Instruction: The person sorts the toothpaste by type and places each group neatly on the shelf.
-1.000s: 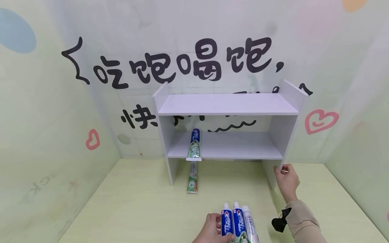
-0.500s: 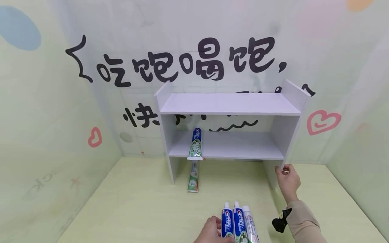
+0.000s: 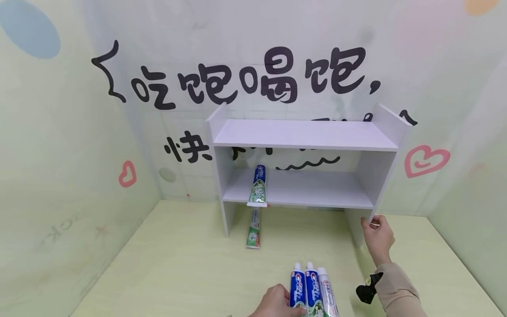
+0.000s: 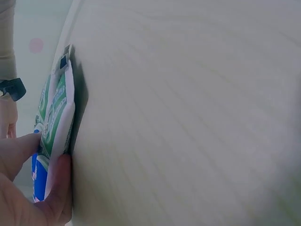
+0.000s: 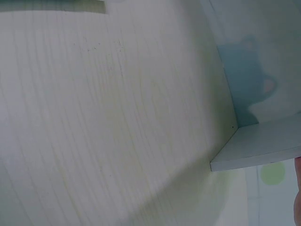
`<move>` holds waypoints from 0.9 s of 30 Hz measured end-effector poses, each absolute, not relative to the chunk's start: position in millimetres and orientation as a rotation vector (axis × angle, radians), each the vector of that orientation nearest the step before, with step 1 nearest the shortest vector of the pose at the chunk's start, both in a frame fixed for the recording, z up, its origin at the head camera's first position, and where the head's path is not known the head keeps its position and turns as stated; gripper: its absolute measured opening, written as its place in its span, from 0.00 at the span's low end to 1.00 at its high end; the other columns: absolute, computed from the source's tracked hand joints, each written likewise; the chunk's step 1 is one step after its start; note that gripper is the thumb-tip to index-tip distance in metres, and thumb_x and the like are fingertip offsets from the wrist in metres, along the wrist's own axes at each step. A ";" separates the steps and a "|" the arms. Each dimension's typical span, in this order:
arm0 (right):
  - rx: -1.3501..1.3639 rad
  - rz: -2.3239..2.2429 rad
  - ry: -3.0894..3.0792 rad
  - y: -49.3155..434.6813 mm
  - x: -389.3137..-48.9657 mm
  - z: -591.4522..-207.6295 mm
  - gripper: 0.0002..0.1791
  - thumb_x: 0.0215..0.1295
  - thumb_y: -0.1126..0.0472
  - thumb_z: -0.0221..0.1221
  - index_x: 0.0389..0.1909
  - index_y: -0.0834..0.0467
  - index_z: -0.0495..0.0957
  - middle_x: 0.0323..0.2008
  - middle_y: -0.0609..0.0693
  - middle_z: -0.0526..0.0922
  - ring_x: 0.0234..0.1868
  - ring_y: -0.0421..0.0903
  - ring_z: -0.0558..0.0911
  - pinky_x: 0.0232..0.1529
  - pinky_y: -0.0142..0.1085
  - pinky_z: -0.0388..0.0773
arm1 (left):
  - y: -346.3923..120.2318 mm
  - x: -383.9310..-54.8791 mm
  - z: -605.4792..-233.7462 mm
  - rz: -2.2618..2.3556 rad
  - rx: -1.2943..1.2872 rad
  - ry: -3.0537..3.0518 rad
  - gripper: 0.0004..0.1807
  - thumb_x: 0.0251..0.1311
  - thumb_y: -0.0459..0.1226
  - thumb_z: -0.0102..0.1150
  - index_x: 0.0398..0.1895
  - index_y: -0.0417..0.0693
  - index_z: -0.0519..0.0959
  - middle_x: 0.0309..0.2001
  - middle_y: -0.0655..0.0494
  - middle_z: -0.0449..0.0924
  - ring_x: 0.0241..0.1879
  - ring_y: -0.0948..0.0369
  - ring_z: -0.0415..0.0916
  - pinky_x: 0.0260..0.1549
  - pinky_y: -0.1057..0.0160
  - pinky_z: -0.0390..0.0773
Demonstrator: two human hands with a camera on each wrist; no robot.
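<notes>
One toothpaste tube [image 3: 259,187] seems placed on the rack [image 3: 306,133], another tube [image 3: 254,229] beneath; three tubes [image 3: 314,290] remain at five o'clock, left hand [image 3: 275,303] pinching their nine-o'clock one [image 3: 297,288], right hand [image 3: 378,238] gripping the rack at four.

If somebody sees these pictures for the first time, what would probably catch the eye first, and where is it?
Probably the big black writing on the back wall, then the pale shelf before it, with one toothpaste tube lying left of centre on its lower board. In the foreground, the left hand grips the leftmost of three tubes, while the right hand holds the shelf's right side.
</notes>
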State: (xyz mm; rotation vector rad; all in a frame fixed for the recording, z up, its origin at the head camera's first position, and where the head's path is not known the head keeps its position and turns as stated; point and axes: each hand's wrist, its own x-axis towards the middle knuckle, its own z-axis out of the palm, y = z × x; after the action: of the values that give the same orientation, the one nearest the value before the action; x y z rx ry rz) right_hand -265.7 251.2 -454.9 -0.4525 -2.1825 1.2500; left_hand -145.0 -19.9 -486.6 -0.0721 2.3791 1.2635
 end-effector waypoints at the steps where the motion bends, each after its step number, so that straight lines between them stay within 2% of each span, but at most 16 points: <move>1: -0.453 1.252 -2.183 251.5 -265.3 -454.9 0.14 0.58 0.61 0.56 0.40 0.67 0.71 0.40 0.67 0.78 0.20 0.12 0.58 0.51 0.51 0.59 | -20.0 -145.0 -486.1 1.263 -0.084 2.372 0.21 0.44 0.45 0.70 0.30 0.42 0.69 0.24 0.53 0.73 0.26 0.61 0.73 0.26 0.62 0.74; 16: -0.458 1.222 -2.212 252.8 -263.5 -457.0 0.13 0.58 0.60 0.57 0.38 0.66 0.71 0.37 0.67 0.80 0.19 0.14 0.58 0.45 0.48 0.60 | -27.3 -144.9 -481.9 1.296 -0.192 2.323 0.24 0.41 0.44 0.71 0.33 0.42 0.68 0.27 0.52 0.72 0.28 0.59 0.72 0.28 0.60 0.75; 27: -0.450 1.234 -2.202 253.1 -263.3 -453.3 0.13 0.58 0.60 0.57 0.39 0.66 0.71 0.38 0.68 0.79 0.19 0.14 0.58 0.46 0.48 0.60 | -33.4 -157.7 -452.2 1.454 0.077 2.423 0.22 0.39 0.41 0.72 0.33 0.39 0.72 0.27 0.54 0.73 0.28 0.61 0.71 0.29 0.63 0.77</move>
State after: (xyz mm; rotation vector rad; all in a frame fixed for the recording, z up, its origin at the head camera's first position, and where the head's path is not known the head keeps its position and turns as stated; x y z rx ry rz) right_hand -263.3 253.1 -453.3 -0.4499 -2.2019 1.2340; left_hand -157.7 -33.4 -452.2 0.0770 2.4233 1.4539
